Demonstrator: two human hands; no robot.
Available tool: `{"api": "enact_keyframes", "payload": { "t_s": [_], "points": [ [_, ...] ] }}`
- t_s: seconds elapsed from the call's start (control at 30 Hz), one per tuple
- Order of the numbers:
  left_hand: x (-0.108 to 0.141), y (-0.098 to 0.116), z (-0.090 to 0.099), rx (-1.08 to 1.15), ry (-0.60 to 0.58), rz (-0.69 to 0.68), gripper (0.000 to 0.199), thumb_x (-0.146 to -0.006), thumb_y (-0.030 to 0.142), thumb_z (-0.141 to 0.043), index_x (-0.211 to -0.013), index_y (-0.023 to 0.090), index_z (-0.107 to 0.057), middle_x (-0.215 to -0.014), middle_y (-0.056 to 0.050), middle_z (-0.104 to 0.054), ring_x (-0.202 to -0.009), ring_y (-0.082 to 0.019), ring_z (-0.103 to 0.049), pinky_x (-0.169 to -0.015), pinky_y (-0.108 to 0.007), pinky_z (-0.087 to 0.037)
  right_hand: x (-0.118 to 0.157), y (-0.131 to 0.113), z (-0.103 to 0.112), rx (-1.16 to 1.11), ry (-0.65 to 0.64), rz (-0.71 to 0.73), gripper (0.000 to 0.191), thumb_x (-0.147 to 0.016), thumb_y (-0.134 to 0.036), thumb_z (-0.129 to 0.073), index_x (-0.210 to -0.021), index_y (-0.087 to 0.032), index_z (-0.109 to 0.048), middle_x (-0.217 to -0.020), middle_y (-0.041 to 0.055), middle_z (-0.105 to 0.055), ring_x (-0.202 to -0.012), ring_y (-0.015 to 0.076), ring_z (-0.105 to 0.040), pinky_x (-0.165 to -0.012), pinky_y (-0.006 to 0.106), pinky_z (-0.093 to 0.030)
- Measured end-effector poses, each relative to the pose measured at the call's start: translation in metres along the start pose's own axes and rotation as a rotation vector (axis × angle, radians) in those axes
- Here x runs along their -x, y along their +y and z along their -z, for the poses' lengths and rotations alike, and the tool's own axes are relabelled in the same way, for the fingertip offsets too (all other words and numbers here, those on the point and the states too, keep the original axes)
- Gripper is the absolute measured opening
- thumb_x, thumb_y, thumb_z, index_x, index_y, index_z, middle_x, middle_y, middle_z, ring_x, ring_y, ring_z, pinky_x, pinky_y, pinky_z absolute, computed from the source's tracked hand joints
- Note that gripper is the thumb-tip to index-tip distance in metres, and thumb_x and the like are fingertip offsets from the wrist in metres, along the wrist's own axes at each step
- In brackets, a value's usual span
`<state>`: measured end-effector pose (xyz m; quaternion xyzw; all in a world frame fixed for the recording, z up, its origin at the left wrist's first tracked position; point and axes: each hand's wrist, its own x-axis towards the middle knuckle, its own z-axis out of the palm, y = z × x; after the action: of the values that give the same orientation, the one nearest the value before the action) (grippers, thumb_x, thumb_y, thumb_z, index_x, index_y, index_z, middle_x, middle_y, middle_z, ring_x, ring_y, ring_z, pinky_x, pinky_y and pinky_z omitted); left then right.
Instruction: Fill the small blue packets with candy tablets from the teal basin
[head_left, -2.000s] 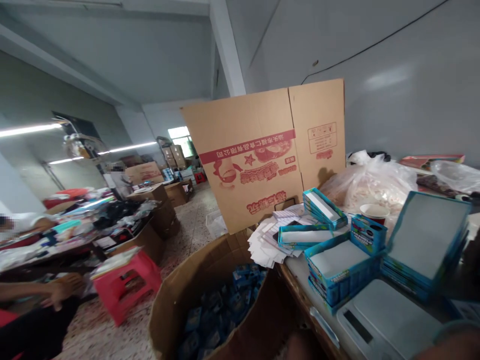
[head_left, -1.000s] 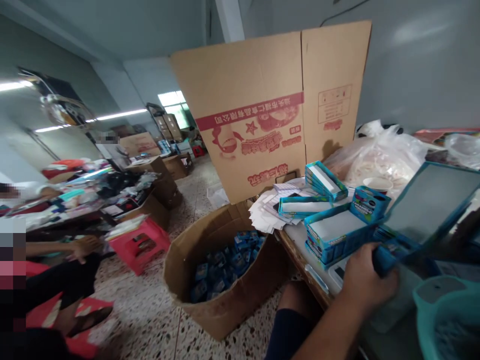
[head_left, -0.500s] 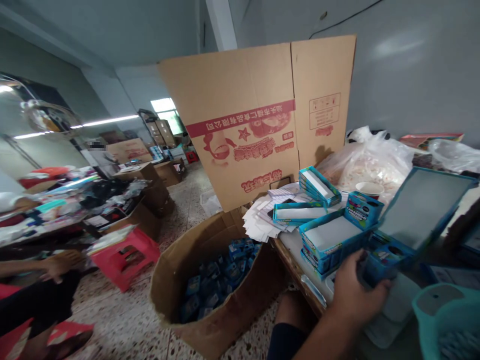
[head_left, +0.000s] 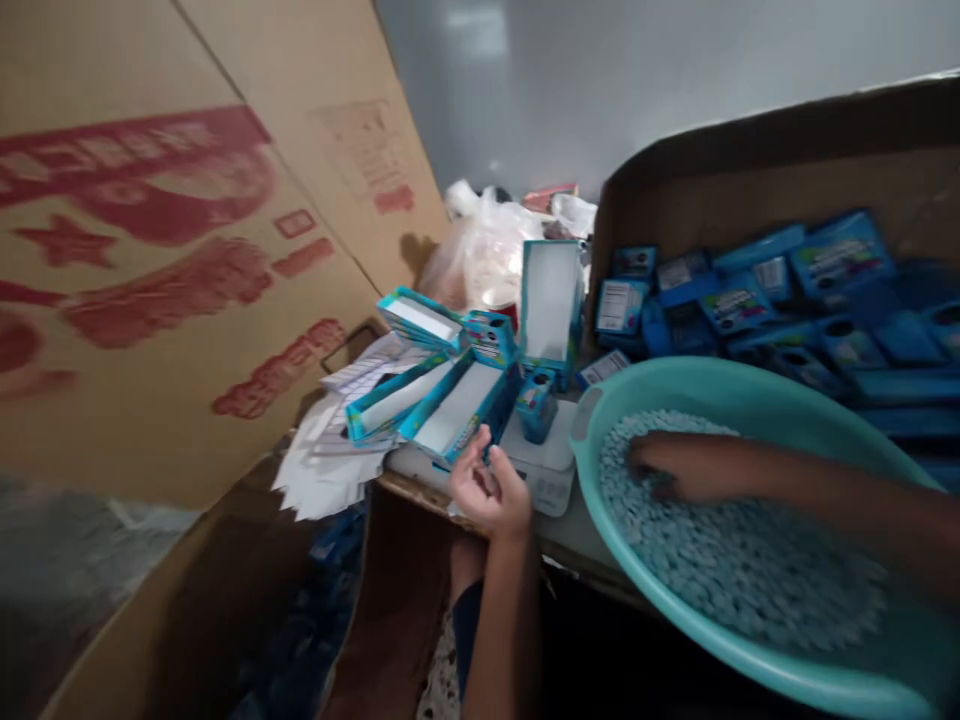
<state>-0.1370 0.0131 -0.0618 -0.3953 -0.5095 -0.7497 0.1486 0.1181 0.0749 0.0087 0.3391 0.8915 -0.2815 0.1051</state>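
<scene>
My left hand (head_left: 491, 490) is raised at the table's front edge, palm up, with its fingers loosely curled, the thumb apart and nothing in it. Just beyond it a small blue box (head_left: 535, 408) stands upright on a white, scale-like device (head_left: 555, 462). My right hand (head_left: 679, 467) reaches into a turquoise basin (head_left: 750, 375) of small pale-blue pieces (head_left: 739, 555) that look like candies. Its fingertips are sunk among them and blurred, so their grip is hidden. Open blue trays (head_left: 456, 408) with white insides lie left of the device.
A big carton (head_left: 750, 150) holding many blue boxes (head_left: 739, 305) stands behind the basin. At left rises a tall cardboard sheet (head_left: 225, 300). White papers (head_left: 315, 465) overhang the table edge above another carton (head_left: 172, 590) with blue boxes. A plastic bag (head_left: 495, 240) lies at the back.
My left hand has let go of the small blue box, which now stands on the white device. My view has swung right, bringing my right hand and the whole basin into sight.
</scene>
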Motion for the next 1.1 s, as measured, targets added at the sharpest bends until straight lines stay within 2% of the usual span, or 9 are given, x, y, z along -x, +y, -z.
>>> {"api": "enact_keyframes", "payload": {
  "t_s": [0.17, 0.33, 0.43, 0.5, 0.6, 0.73, 0.93, 1.1],
  "points": [
    [-0.006, -0.001, -0.006, -0.003, 0.054, -0.12, 0.02, -0.103, 0.036, -0.062, -0.106, 0.02, -0.05, -0.099, -0.008, -0.072, -0.094, -0.025, -0.078, -0.086, -0.044, -0.064, 0.007, -0.006, 0.01, -0.049, -0.087, -0.029, 0.017, -0.092, -0.013, -0.067, -0.107, -0.017, -0.072, -0.121, 0.011, -0.07, -0.106, 0.0288, -0.067, -0.086, 0.035, -0.047],
    [-0.01, -0.006, -0.004, -0.069, 0.109, -0.089, 0.017, -0.101, 0.034, -0.052, -0.1, 0.024, -0.039, -0.095, -0.004, -0.062, -0.091, -0.024, -0.073, -0.083, -0.044, -0.063, 0.009, -0.011, 0.016, -0.056, -0.087, -0.017, 0.018, -0.094, -0.012, -0.063, -0.108, -0.017, -0.073, -0.124, 0.0116, -0.069, -0.106, 0.0291, -0.066, -0.088, 0.036, -0.048],
    [-0.011, -0.011, -0.001, -0.15, 0.126, -0.044, 0.016, -0.097, 0.032, -0.045, -0.097, 0.025, -0.031, -0.091, -0.001, -0.052, -0.077, -0.019, -0.066, -0.069, -0.036, -0.06, 0.008, -0.004, 0.01, -0.064, -0.069, -0.001, 0.018, -0.094, -0.015, -0.063, -0.107, -0.019, -0.073, -0.122, 0.0108, -0.07, -0.104, 0.0292, -0.066, -0.089, 0.038, -0.05],
    [-0.012, -0.013, 0.0, -0.173, 0.119, -0.03, 0.016, -0.094, 0.029, -0.043, -0.097, 0.026, -0.028, -0.086, 0.002, -0.047, -0.064, -0.015, -0.057, -0.058, -0.029, -0.051, 0.006, 0.001, 0.005, -0.068, -0.054, 0.016, 0.015, -0.093, -0.017, -0.064, -0.105, -0.021, -0.073, -0.12, 0.009, -0.071, -0.101, 0.0283, -0.066, -0.089, 0.039, -0.051],
    [-0.013, -0.015, 0.001, -0.201, 0.103, -0.018, 0.016, -0.09, 0.024, -0.04, -0.096, 0.026, -0.025, -0.078, 0.004, -0.041, -0.056, -0.013, -0.049, -0.053, -0.025, -0.042, 0.003, 0.007, 0.0, -0.069, -0.035, 0.042, 0.013, -0.091, -0.017, -0.065, -0.101, -0.023, -0.071, -0.116, 0.0074, -0.071, -0.097, 0.0268, -0.065, -0.086, 0.039, -0.052],
    [-0.014, -0.016, 0.001, -0.192, 0.101, -0.03, 0.017, -0.089, 0.022, -0.039, -0.094, 0.026, -0.024, -0.076, 0.004, -0.038, -0.056, -0.013, -0.045, -0.054, -0.026, -0.041, 0.002, 0.007, -0.001, -0.073, -0.036, 0.027, 0.016, -0.089, -0.017, -0.065, -0.102, -0.023, -0.072, -0.114, 0.0081, -0.071, -0.093, 0.0274, -0.065, -0.082, 0.04, -0.052],
    [-0.015, -0.008, -0.001, -0.162, 0.076, -0.063, 0.016, -0.091, 0.026, -0.044, -0.093, 0.025, -0.029, -0.082, 0.002, -0.043, -0.062, -0.015, -0.051, -0.054, -0.027, -0.044, 0.004, 0.003, 0.002, -0.093, -0.054, 0.019, 0.019, -0.089, -0.016, -0.065, -0.104, -0.023, -0.074, -0.12, 0.0099, -0.071, -0.099, 0.0312, -0.066, -0.088, 0.043, -0.053],
    [-0.017, -0.004, -0.004, -0.116, 0.099, -0.106, 0.015, -0.09, 0.023, -0.046, -0.089, 0.025, -0.031, -0.078, 0.003, -0.042, -0.061, -0.015, -0.051, -0.055, -0.028, -0.045, 0.005, 0.004, 0.001, -0.073, -0.046, 0.025, 0.02, -0.091, -0.017, -0.063, -0.108, -0.024, -0.072, -0.121, 0.0085, -0.071, -0.098, 0.0295, -0.066, -0.09, 0.044, -0.055]
  ]
}}
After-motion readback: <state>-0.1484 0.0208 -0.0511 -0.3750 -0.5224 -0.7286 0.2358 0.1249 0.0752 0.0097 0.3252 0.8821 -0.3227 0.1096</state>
